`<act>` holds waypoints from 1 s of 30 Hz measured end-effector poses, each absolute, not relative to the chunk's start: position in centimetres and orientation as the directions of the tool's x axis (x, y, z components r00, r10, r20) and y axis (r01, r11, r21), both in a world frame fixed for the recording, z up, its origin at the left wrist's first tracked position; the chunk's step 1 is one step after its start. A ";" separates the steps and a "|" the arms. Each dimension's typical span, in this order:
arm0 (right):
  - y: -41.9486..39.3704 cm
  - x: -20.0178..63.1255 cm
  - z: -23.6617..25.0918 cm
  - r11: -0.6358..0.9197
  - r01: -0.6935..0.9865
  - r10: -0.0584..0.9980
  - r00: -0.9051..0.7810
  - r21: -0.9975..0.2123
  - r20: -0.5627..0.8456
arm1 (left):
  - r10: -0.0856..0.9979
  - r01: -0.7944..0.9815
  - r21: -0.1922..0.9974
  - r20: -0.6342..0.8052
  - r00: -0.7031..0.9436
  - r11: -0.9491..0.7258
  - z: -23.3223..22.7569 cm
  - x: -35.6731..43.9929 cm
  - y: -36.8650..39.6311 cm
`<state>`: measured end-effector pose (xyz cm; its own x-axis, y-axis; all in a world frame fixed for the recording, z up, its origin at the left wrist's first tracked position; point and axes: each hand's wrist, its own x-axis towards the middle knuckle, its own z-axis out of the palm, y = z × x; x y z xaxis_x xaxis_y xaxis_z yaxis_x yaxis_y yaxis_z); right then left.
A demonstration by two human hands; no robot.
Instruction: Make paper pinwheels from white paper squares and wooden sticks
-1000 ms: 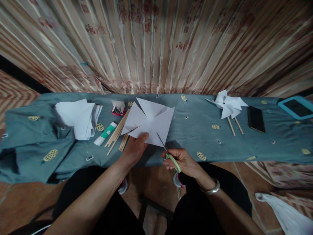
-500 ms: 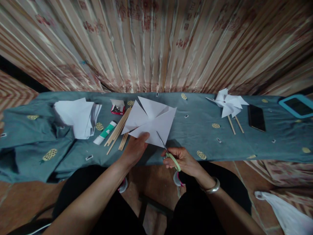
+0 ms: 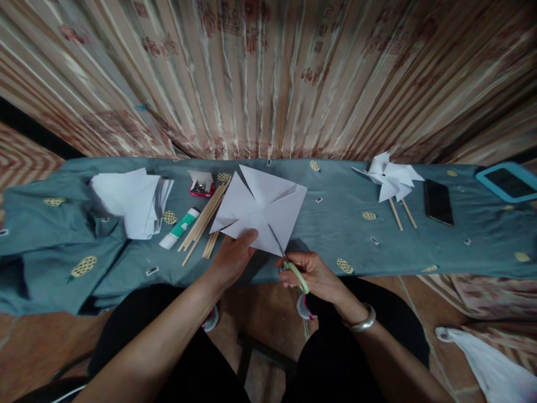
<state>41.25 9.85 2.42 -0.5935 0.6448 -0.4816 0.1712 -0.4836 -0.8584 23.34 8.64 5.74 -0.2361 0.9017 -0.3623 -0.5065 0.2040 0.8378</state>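
Note:
My left hand pinches the near edge of a white paper square, thumb on top and the other fingers hidden beneath. Slits run from the square's corners towards its middle. My right hand is closed around the green handles of a pair of scissors. Their blades lie at the paper's near right corner, pointing in towards the centre. Just left of the paper, several wooden sticks lie beside a green and white glue stick.
A small red box of metal pins stands open behind the sticks. Stacked white paper lies at the left. To the right are white paper pinwheels on sticks, a black phone and a blue-framed device. A curtain hangs behind the cloth-covered table.
The paper square has shifted slightly to the right and tilted a little in my left hand. The scissors stay at its near right corner.

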 end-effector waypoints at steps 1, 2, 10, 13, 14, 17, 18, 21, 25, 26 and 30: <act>9.9 41.2 2.4 -0.486 0.168 0.644 -0.594 -0.858 -0.481 | 0.900 -0.507 0.837 -0.366 -0.236 0.207 5.7 23.4 8.6; 9.8 41.2 2.5 -0.489 0.164 0.644 -0.595 -0.857 -0.482 | 0.901 -0.506 0.837 -0.366 -0.234 0.209 5.7 23.4 8.6; 9.7 41.1 2.5 -0.492 0.162 0.656 -0.577 -0.855 -0.487 | 0.906 -0.497 0.844 -0.355 -0.231 0.203 6.0 23.4 8.7; 9.8 41.2 2.3 -0.496 0.165 0.655 -0.574 -0.853 -0.492 | 0.895 -0.496 0.839 -0.378 -0.237 0.223 6.1 23.4 8.6; 9.8 41.2 2.3 -0.493 0.166 0.657 -0.573 -0.854 -0.490 | 0.893 -0.498 0.837 -0.383 -0.235 0.228 6.0 23.4 8.6; 9.8 41.2 2.4 -0.485 0.165 0.665 -0.569 -0.859 -0.485 | 0.896 -0.510 0.830 -0.382 -0.227 0.225 6.0 23.6 8.6; 9.8 41.2 2.4 -0.485 0.167 0.664 -0.568 -0.859 -0.486 | 0.896 -0.516 0.826 -0.383 -0.224 0.224 5.9 23.6 8.6; 9.8 41.2 2.5 -0.488 0.168 0.663 -0.568 -0.857 -0.488 | 0.895 -0.529 0.819 -0.386 -0.224 0.221 5.9 23.7 8.5; 9.8 41.3 2.4 -0.499 0.152 0.665 -0.564 -0.853 -0.489 | 0.888 -0.522 0.821 -0.398 -0.231 0.232 5.9 23.7 8.5; 9.8 41.3 2.3 -0.501 0.149 0.665 -0.564 -0.852 -0.490 | 0.887 -0.521 0.821 -0.400 -0.232 0.234 5.9 23.6 8.5; 9.8 41.2 2.3 -0.509 0.146 0.667 -0.556 -0.848 -0.496 | 0.886 -0.522 0.819 -0.404 -0.229 0.238 5.9 23.6 8.6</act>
<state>41.18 9.81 2.28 -0.5564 0.6666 -0.4960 0.1456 -0.5094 -0.8481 23.62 8.58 5.90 -0.2294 0.8857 -0.4036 -0.5220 0.2380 0.8190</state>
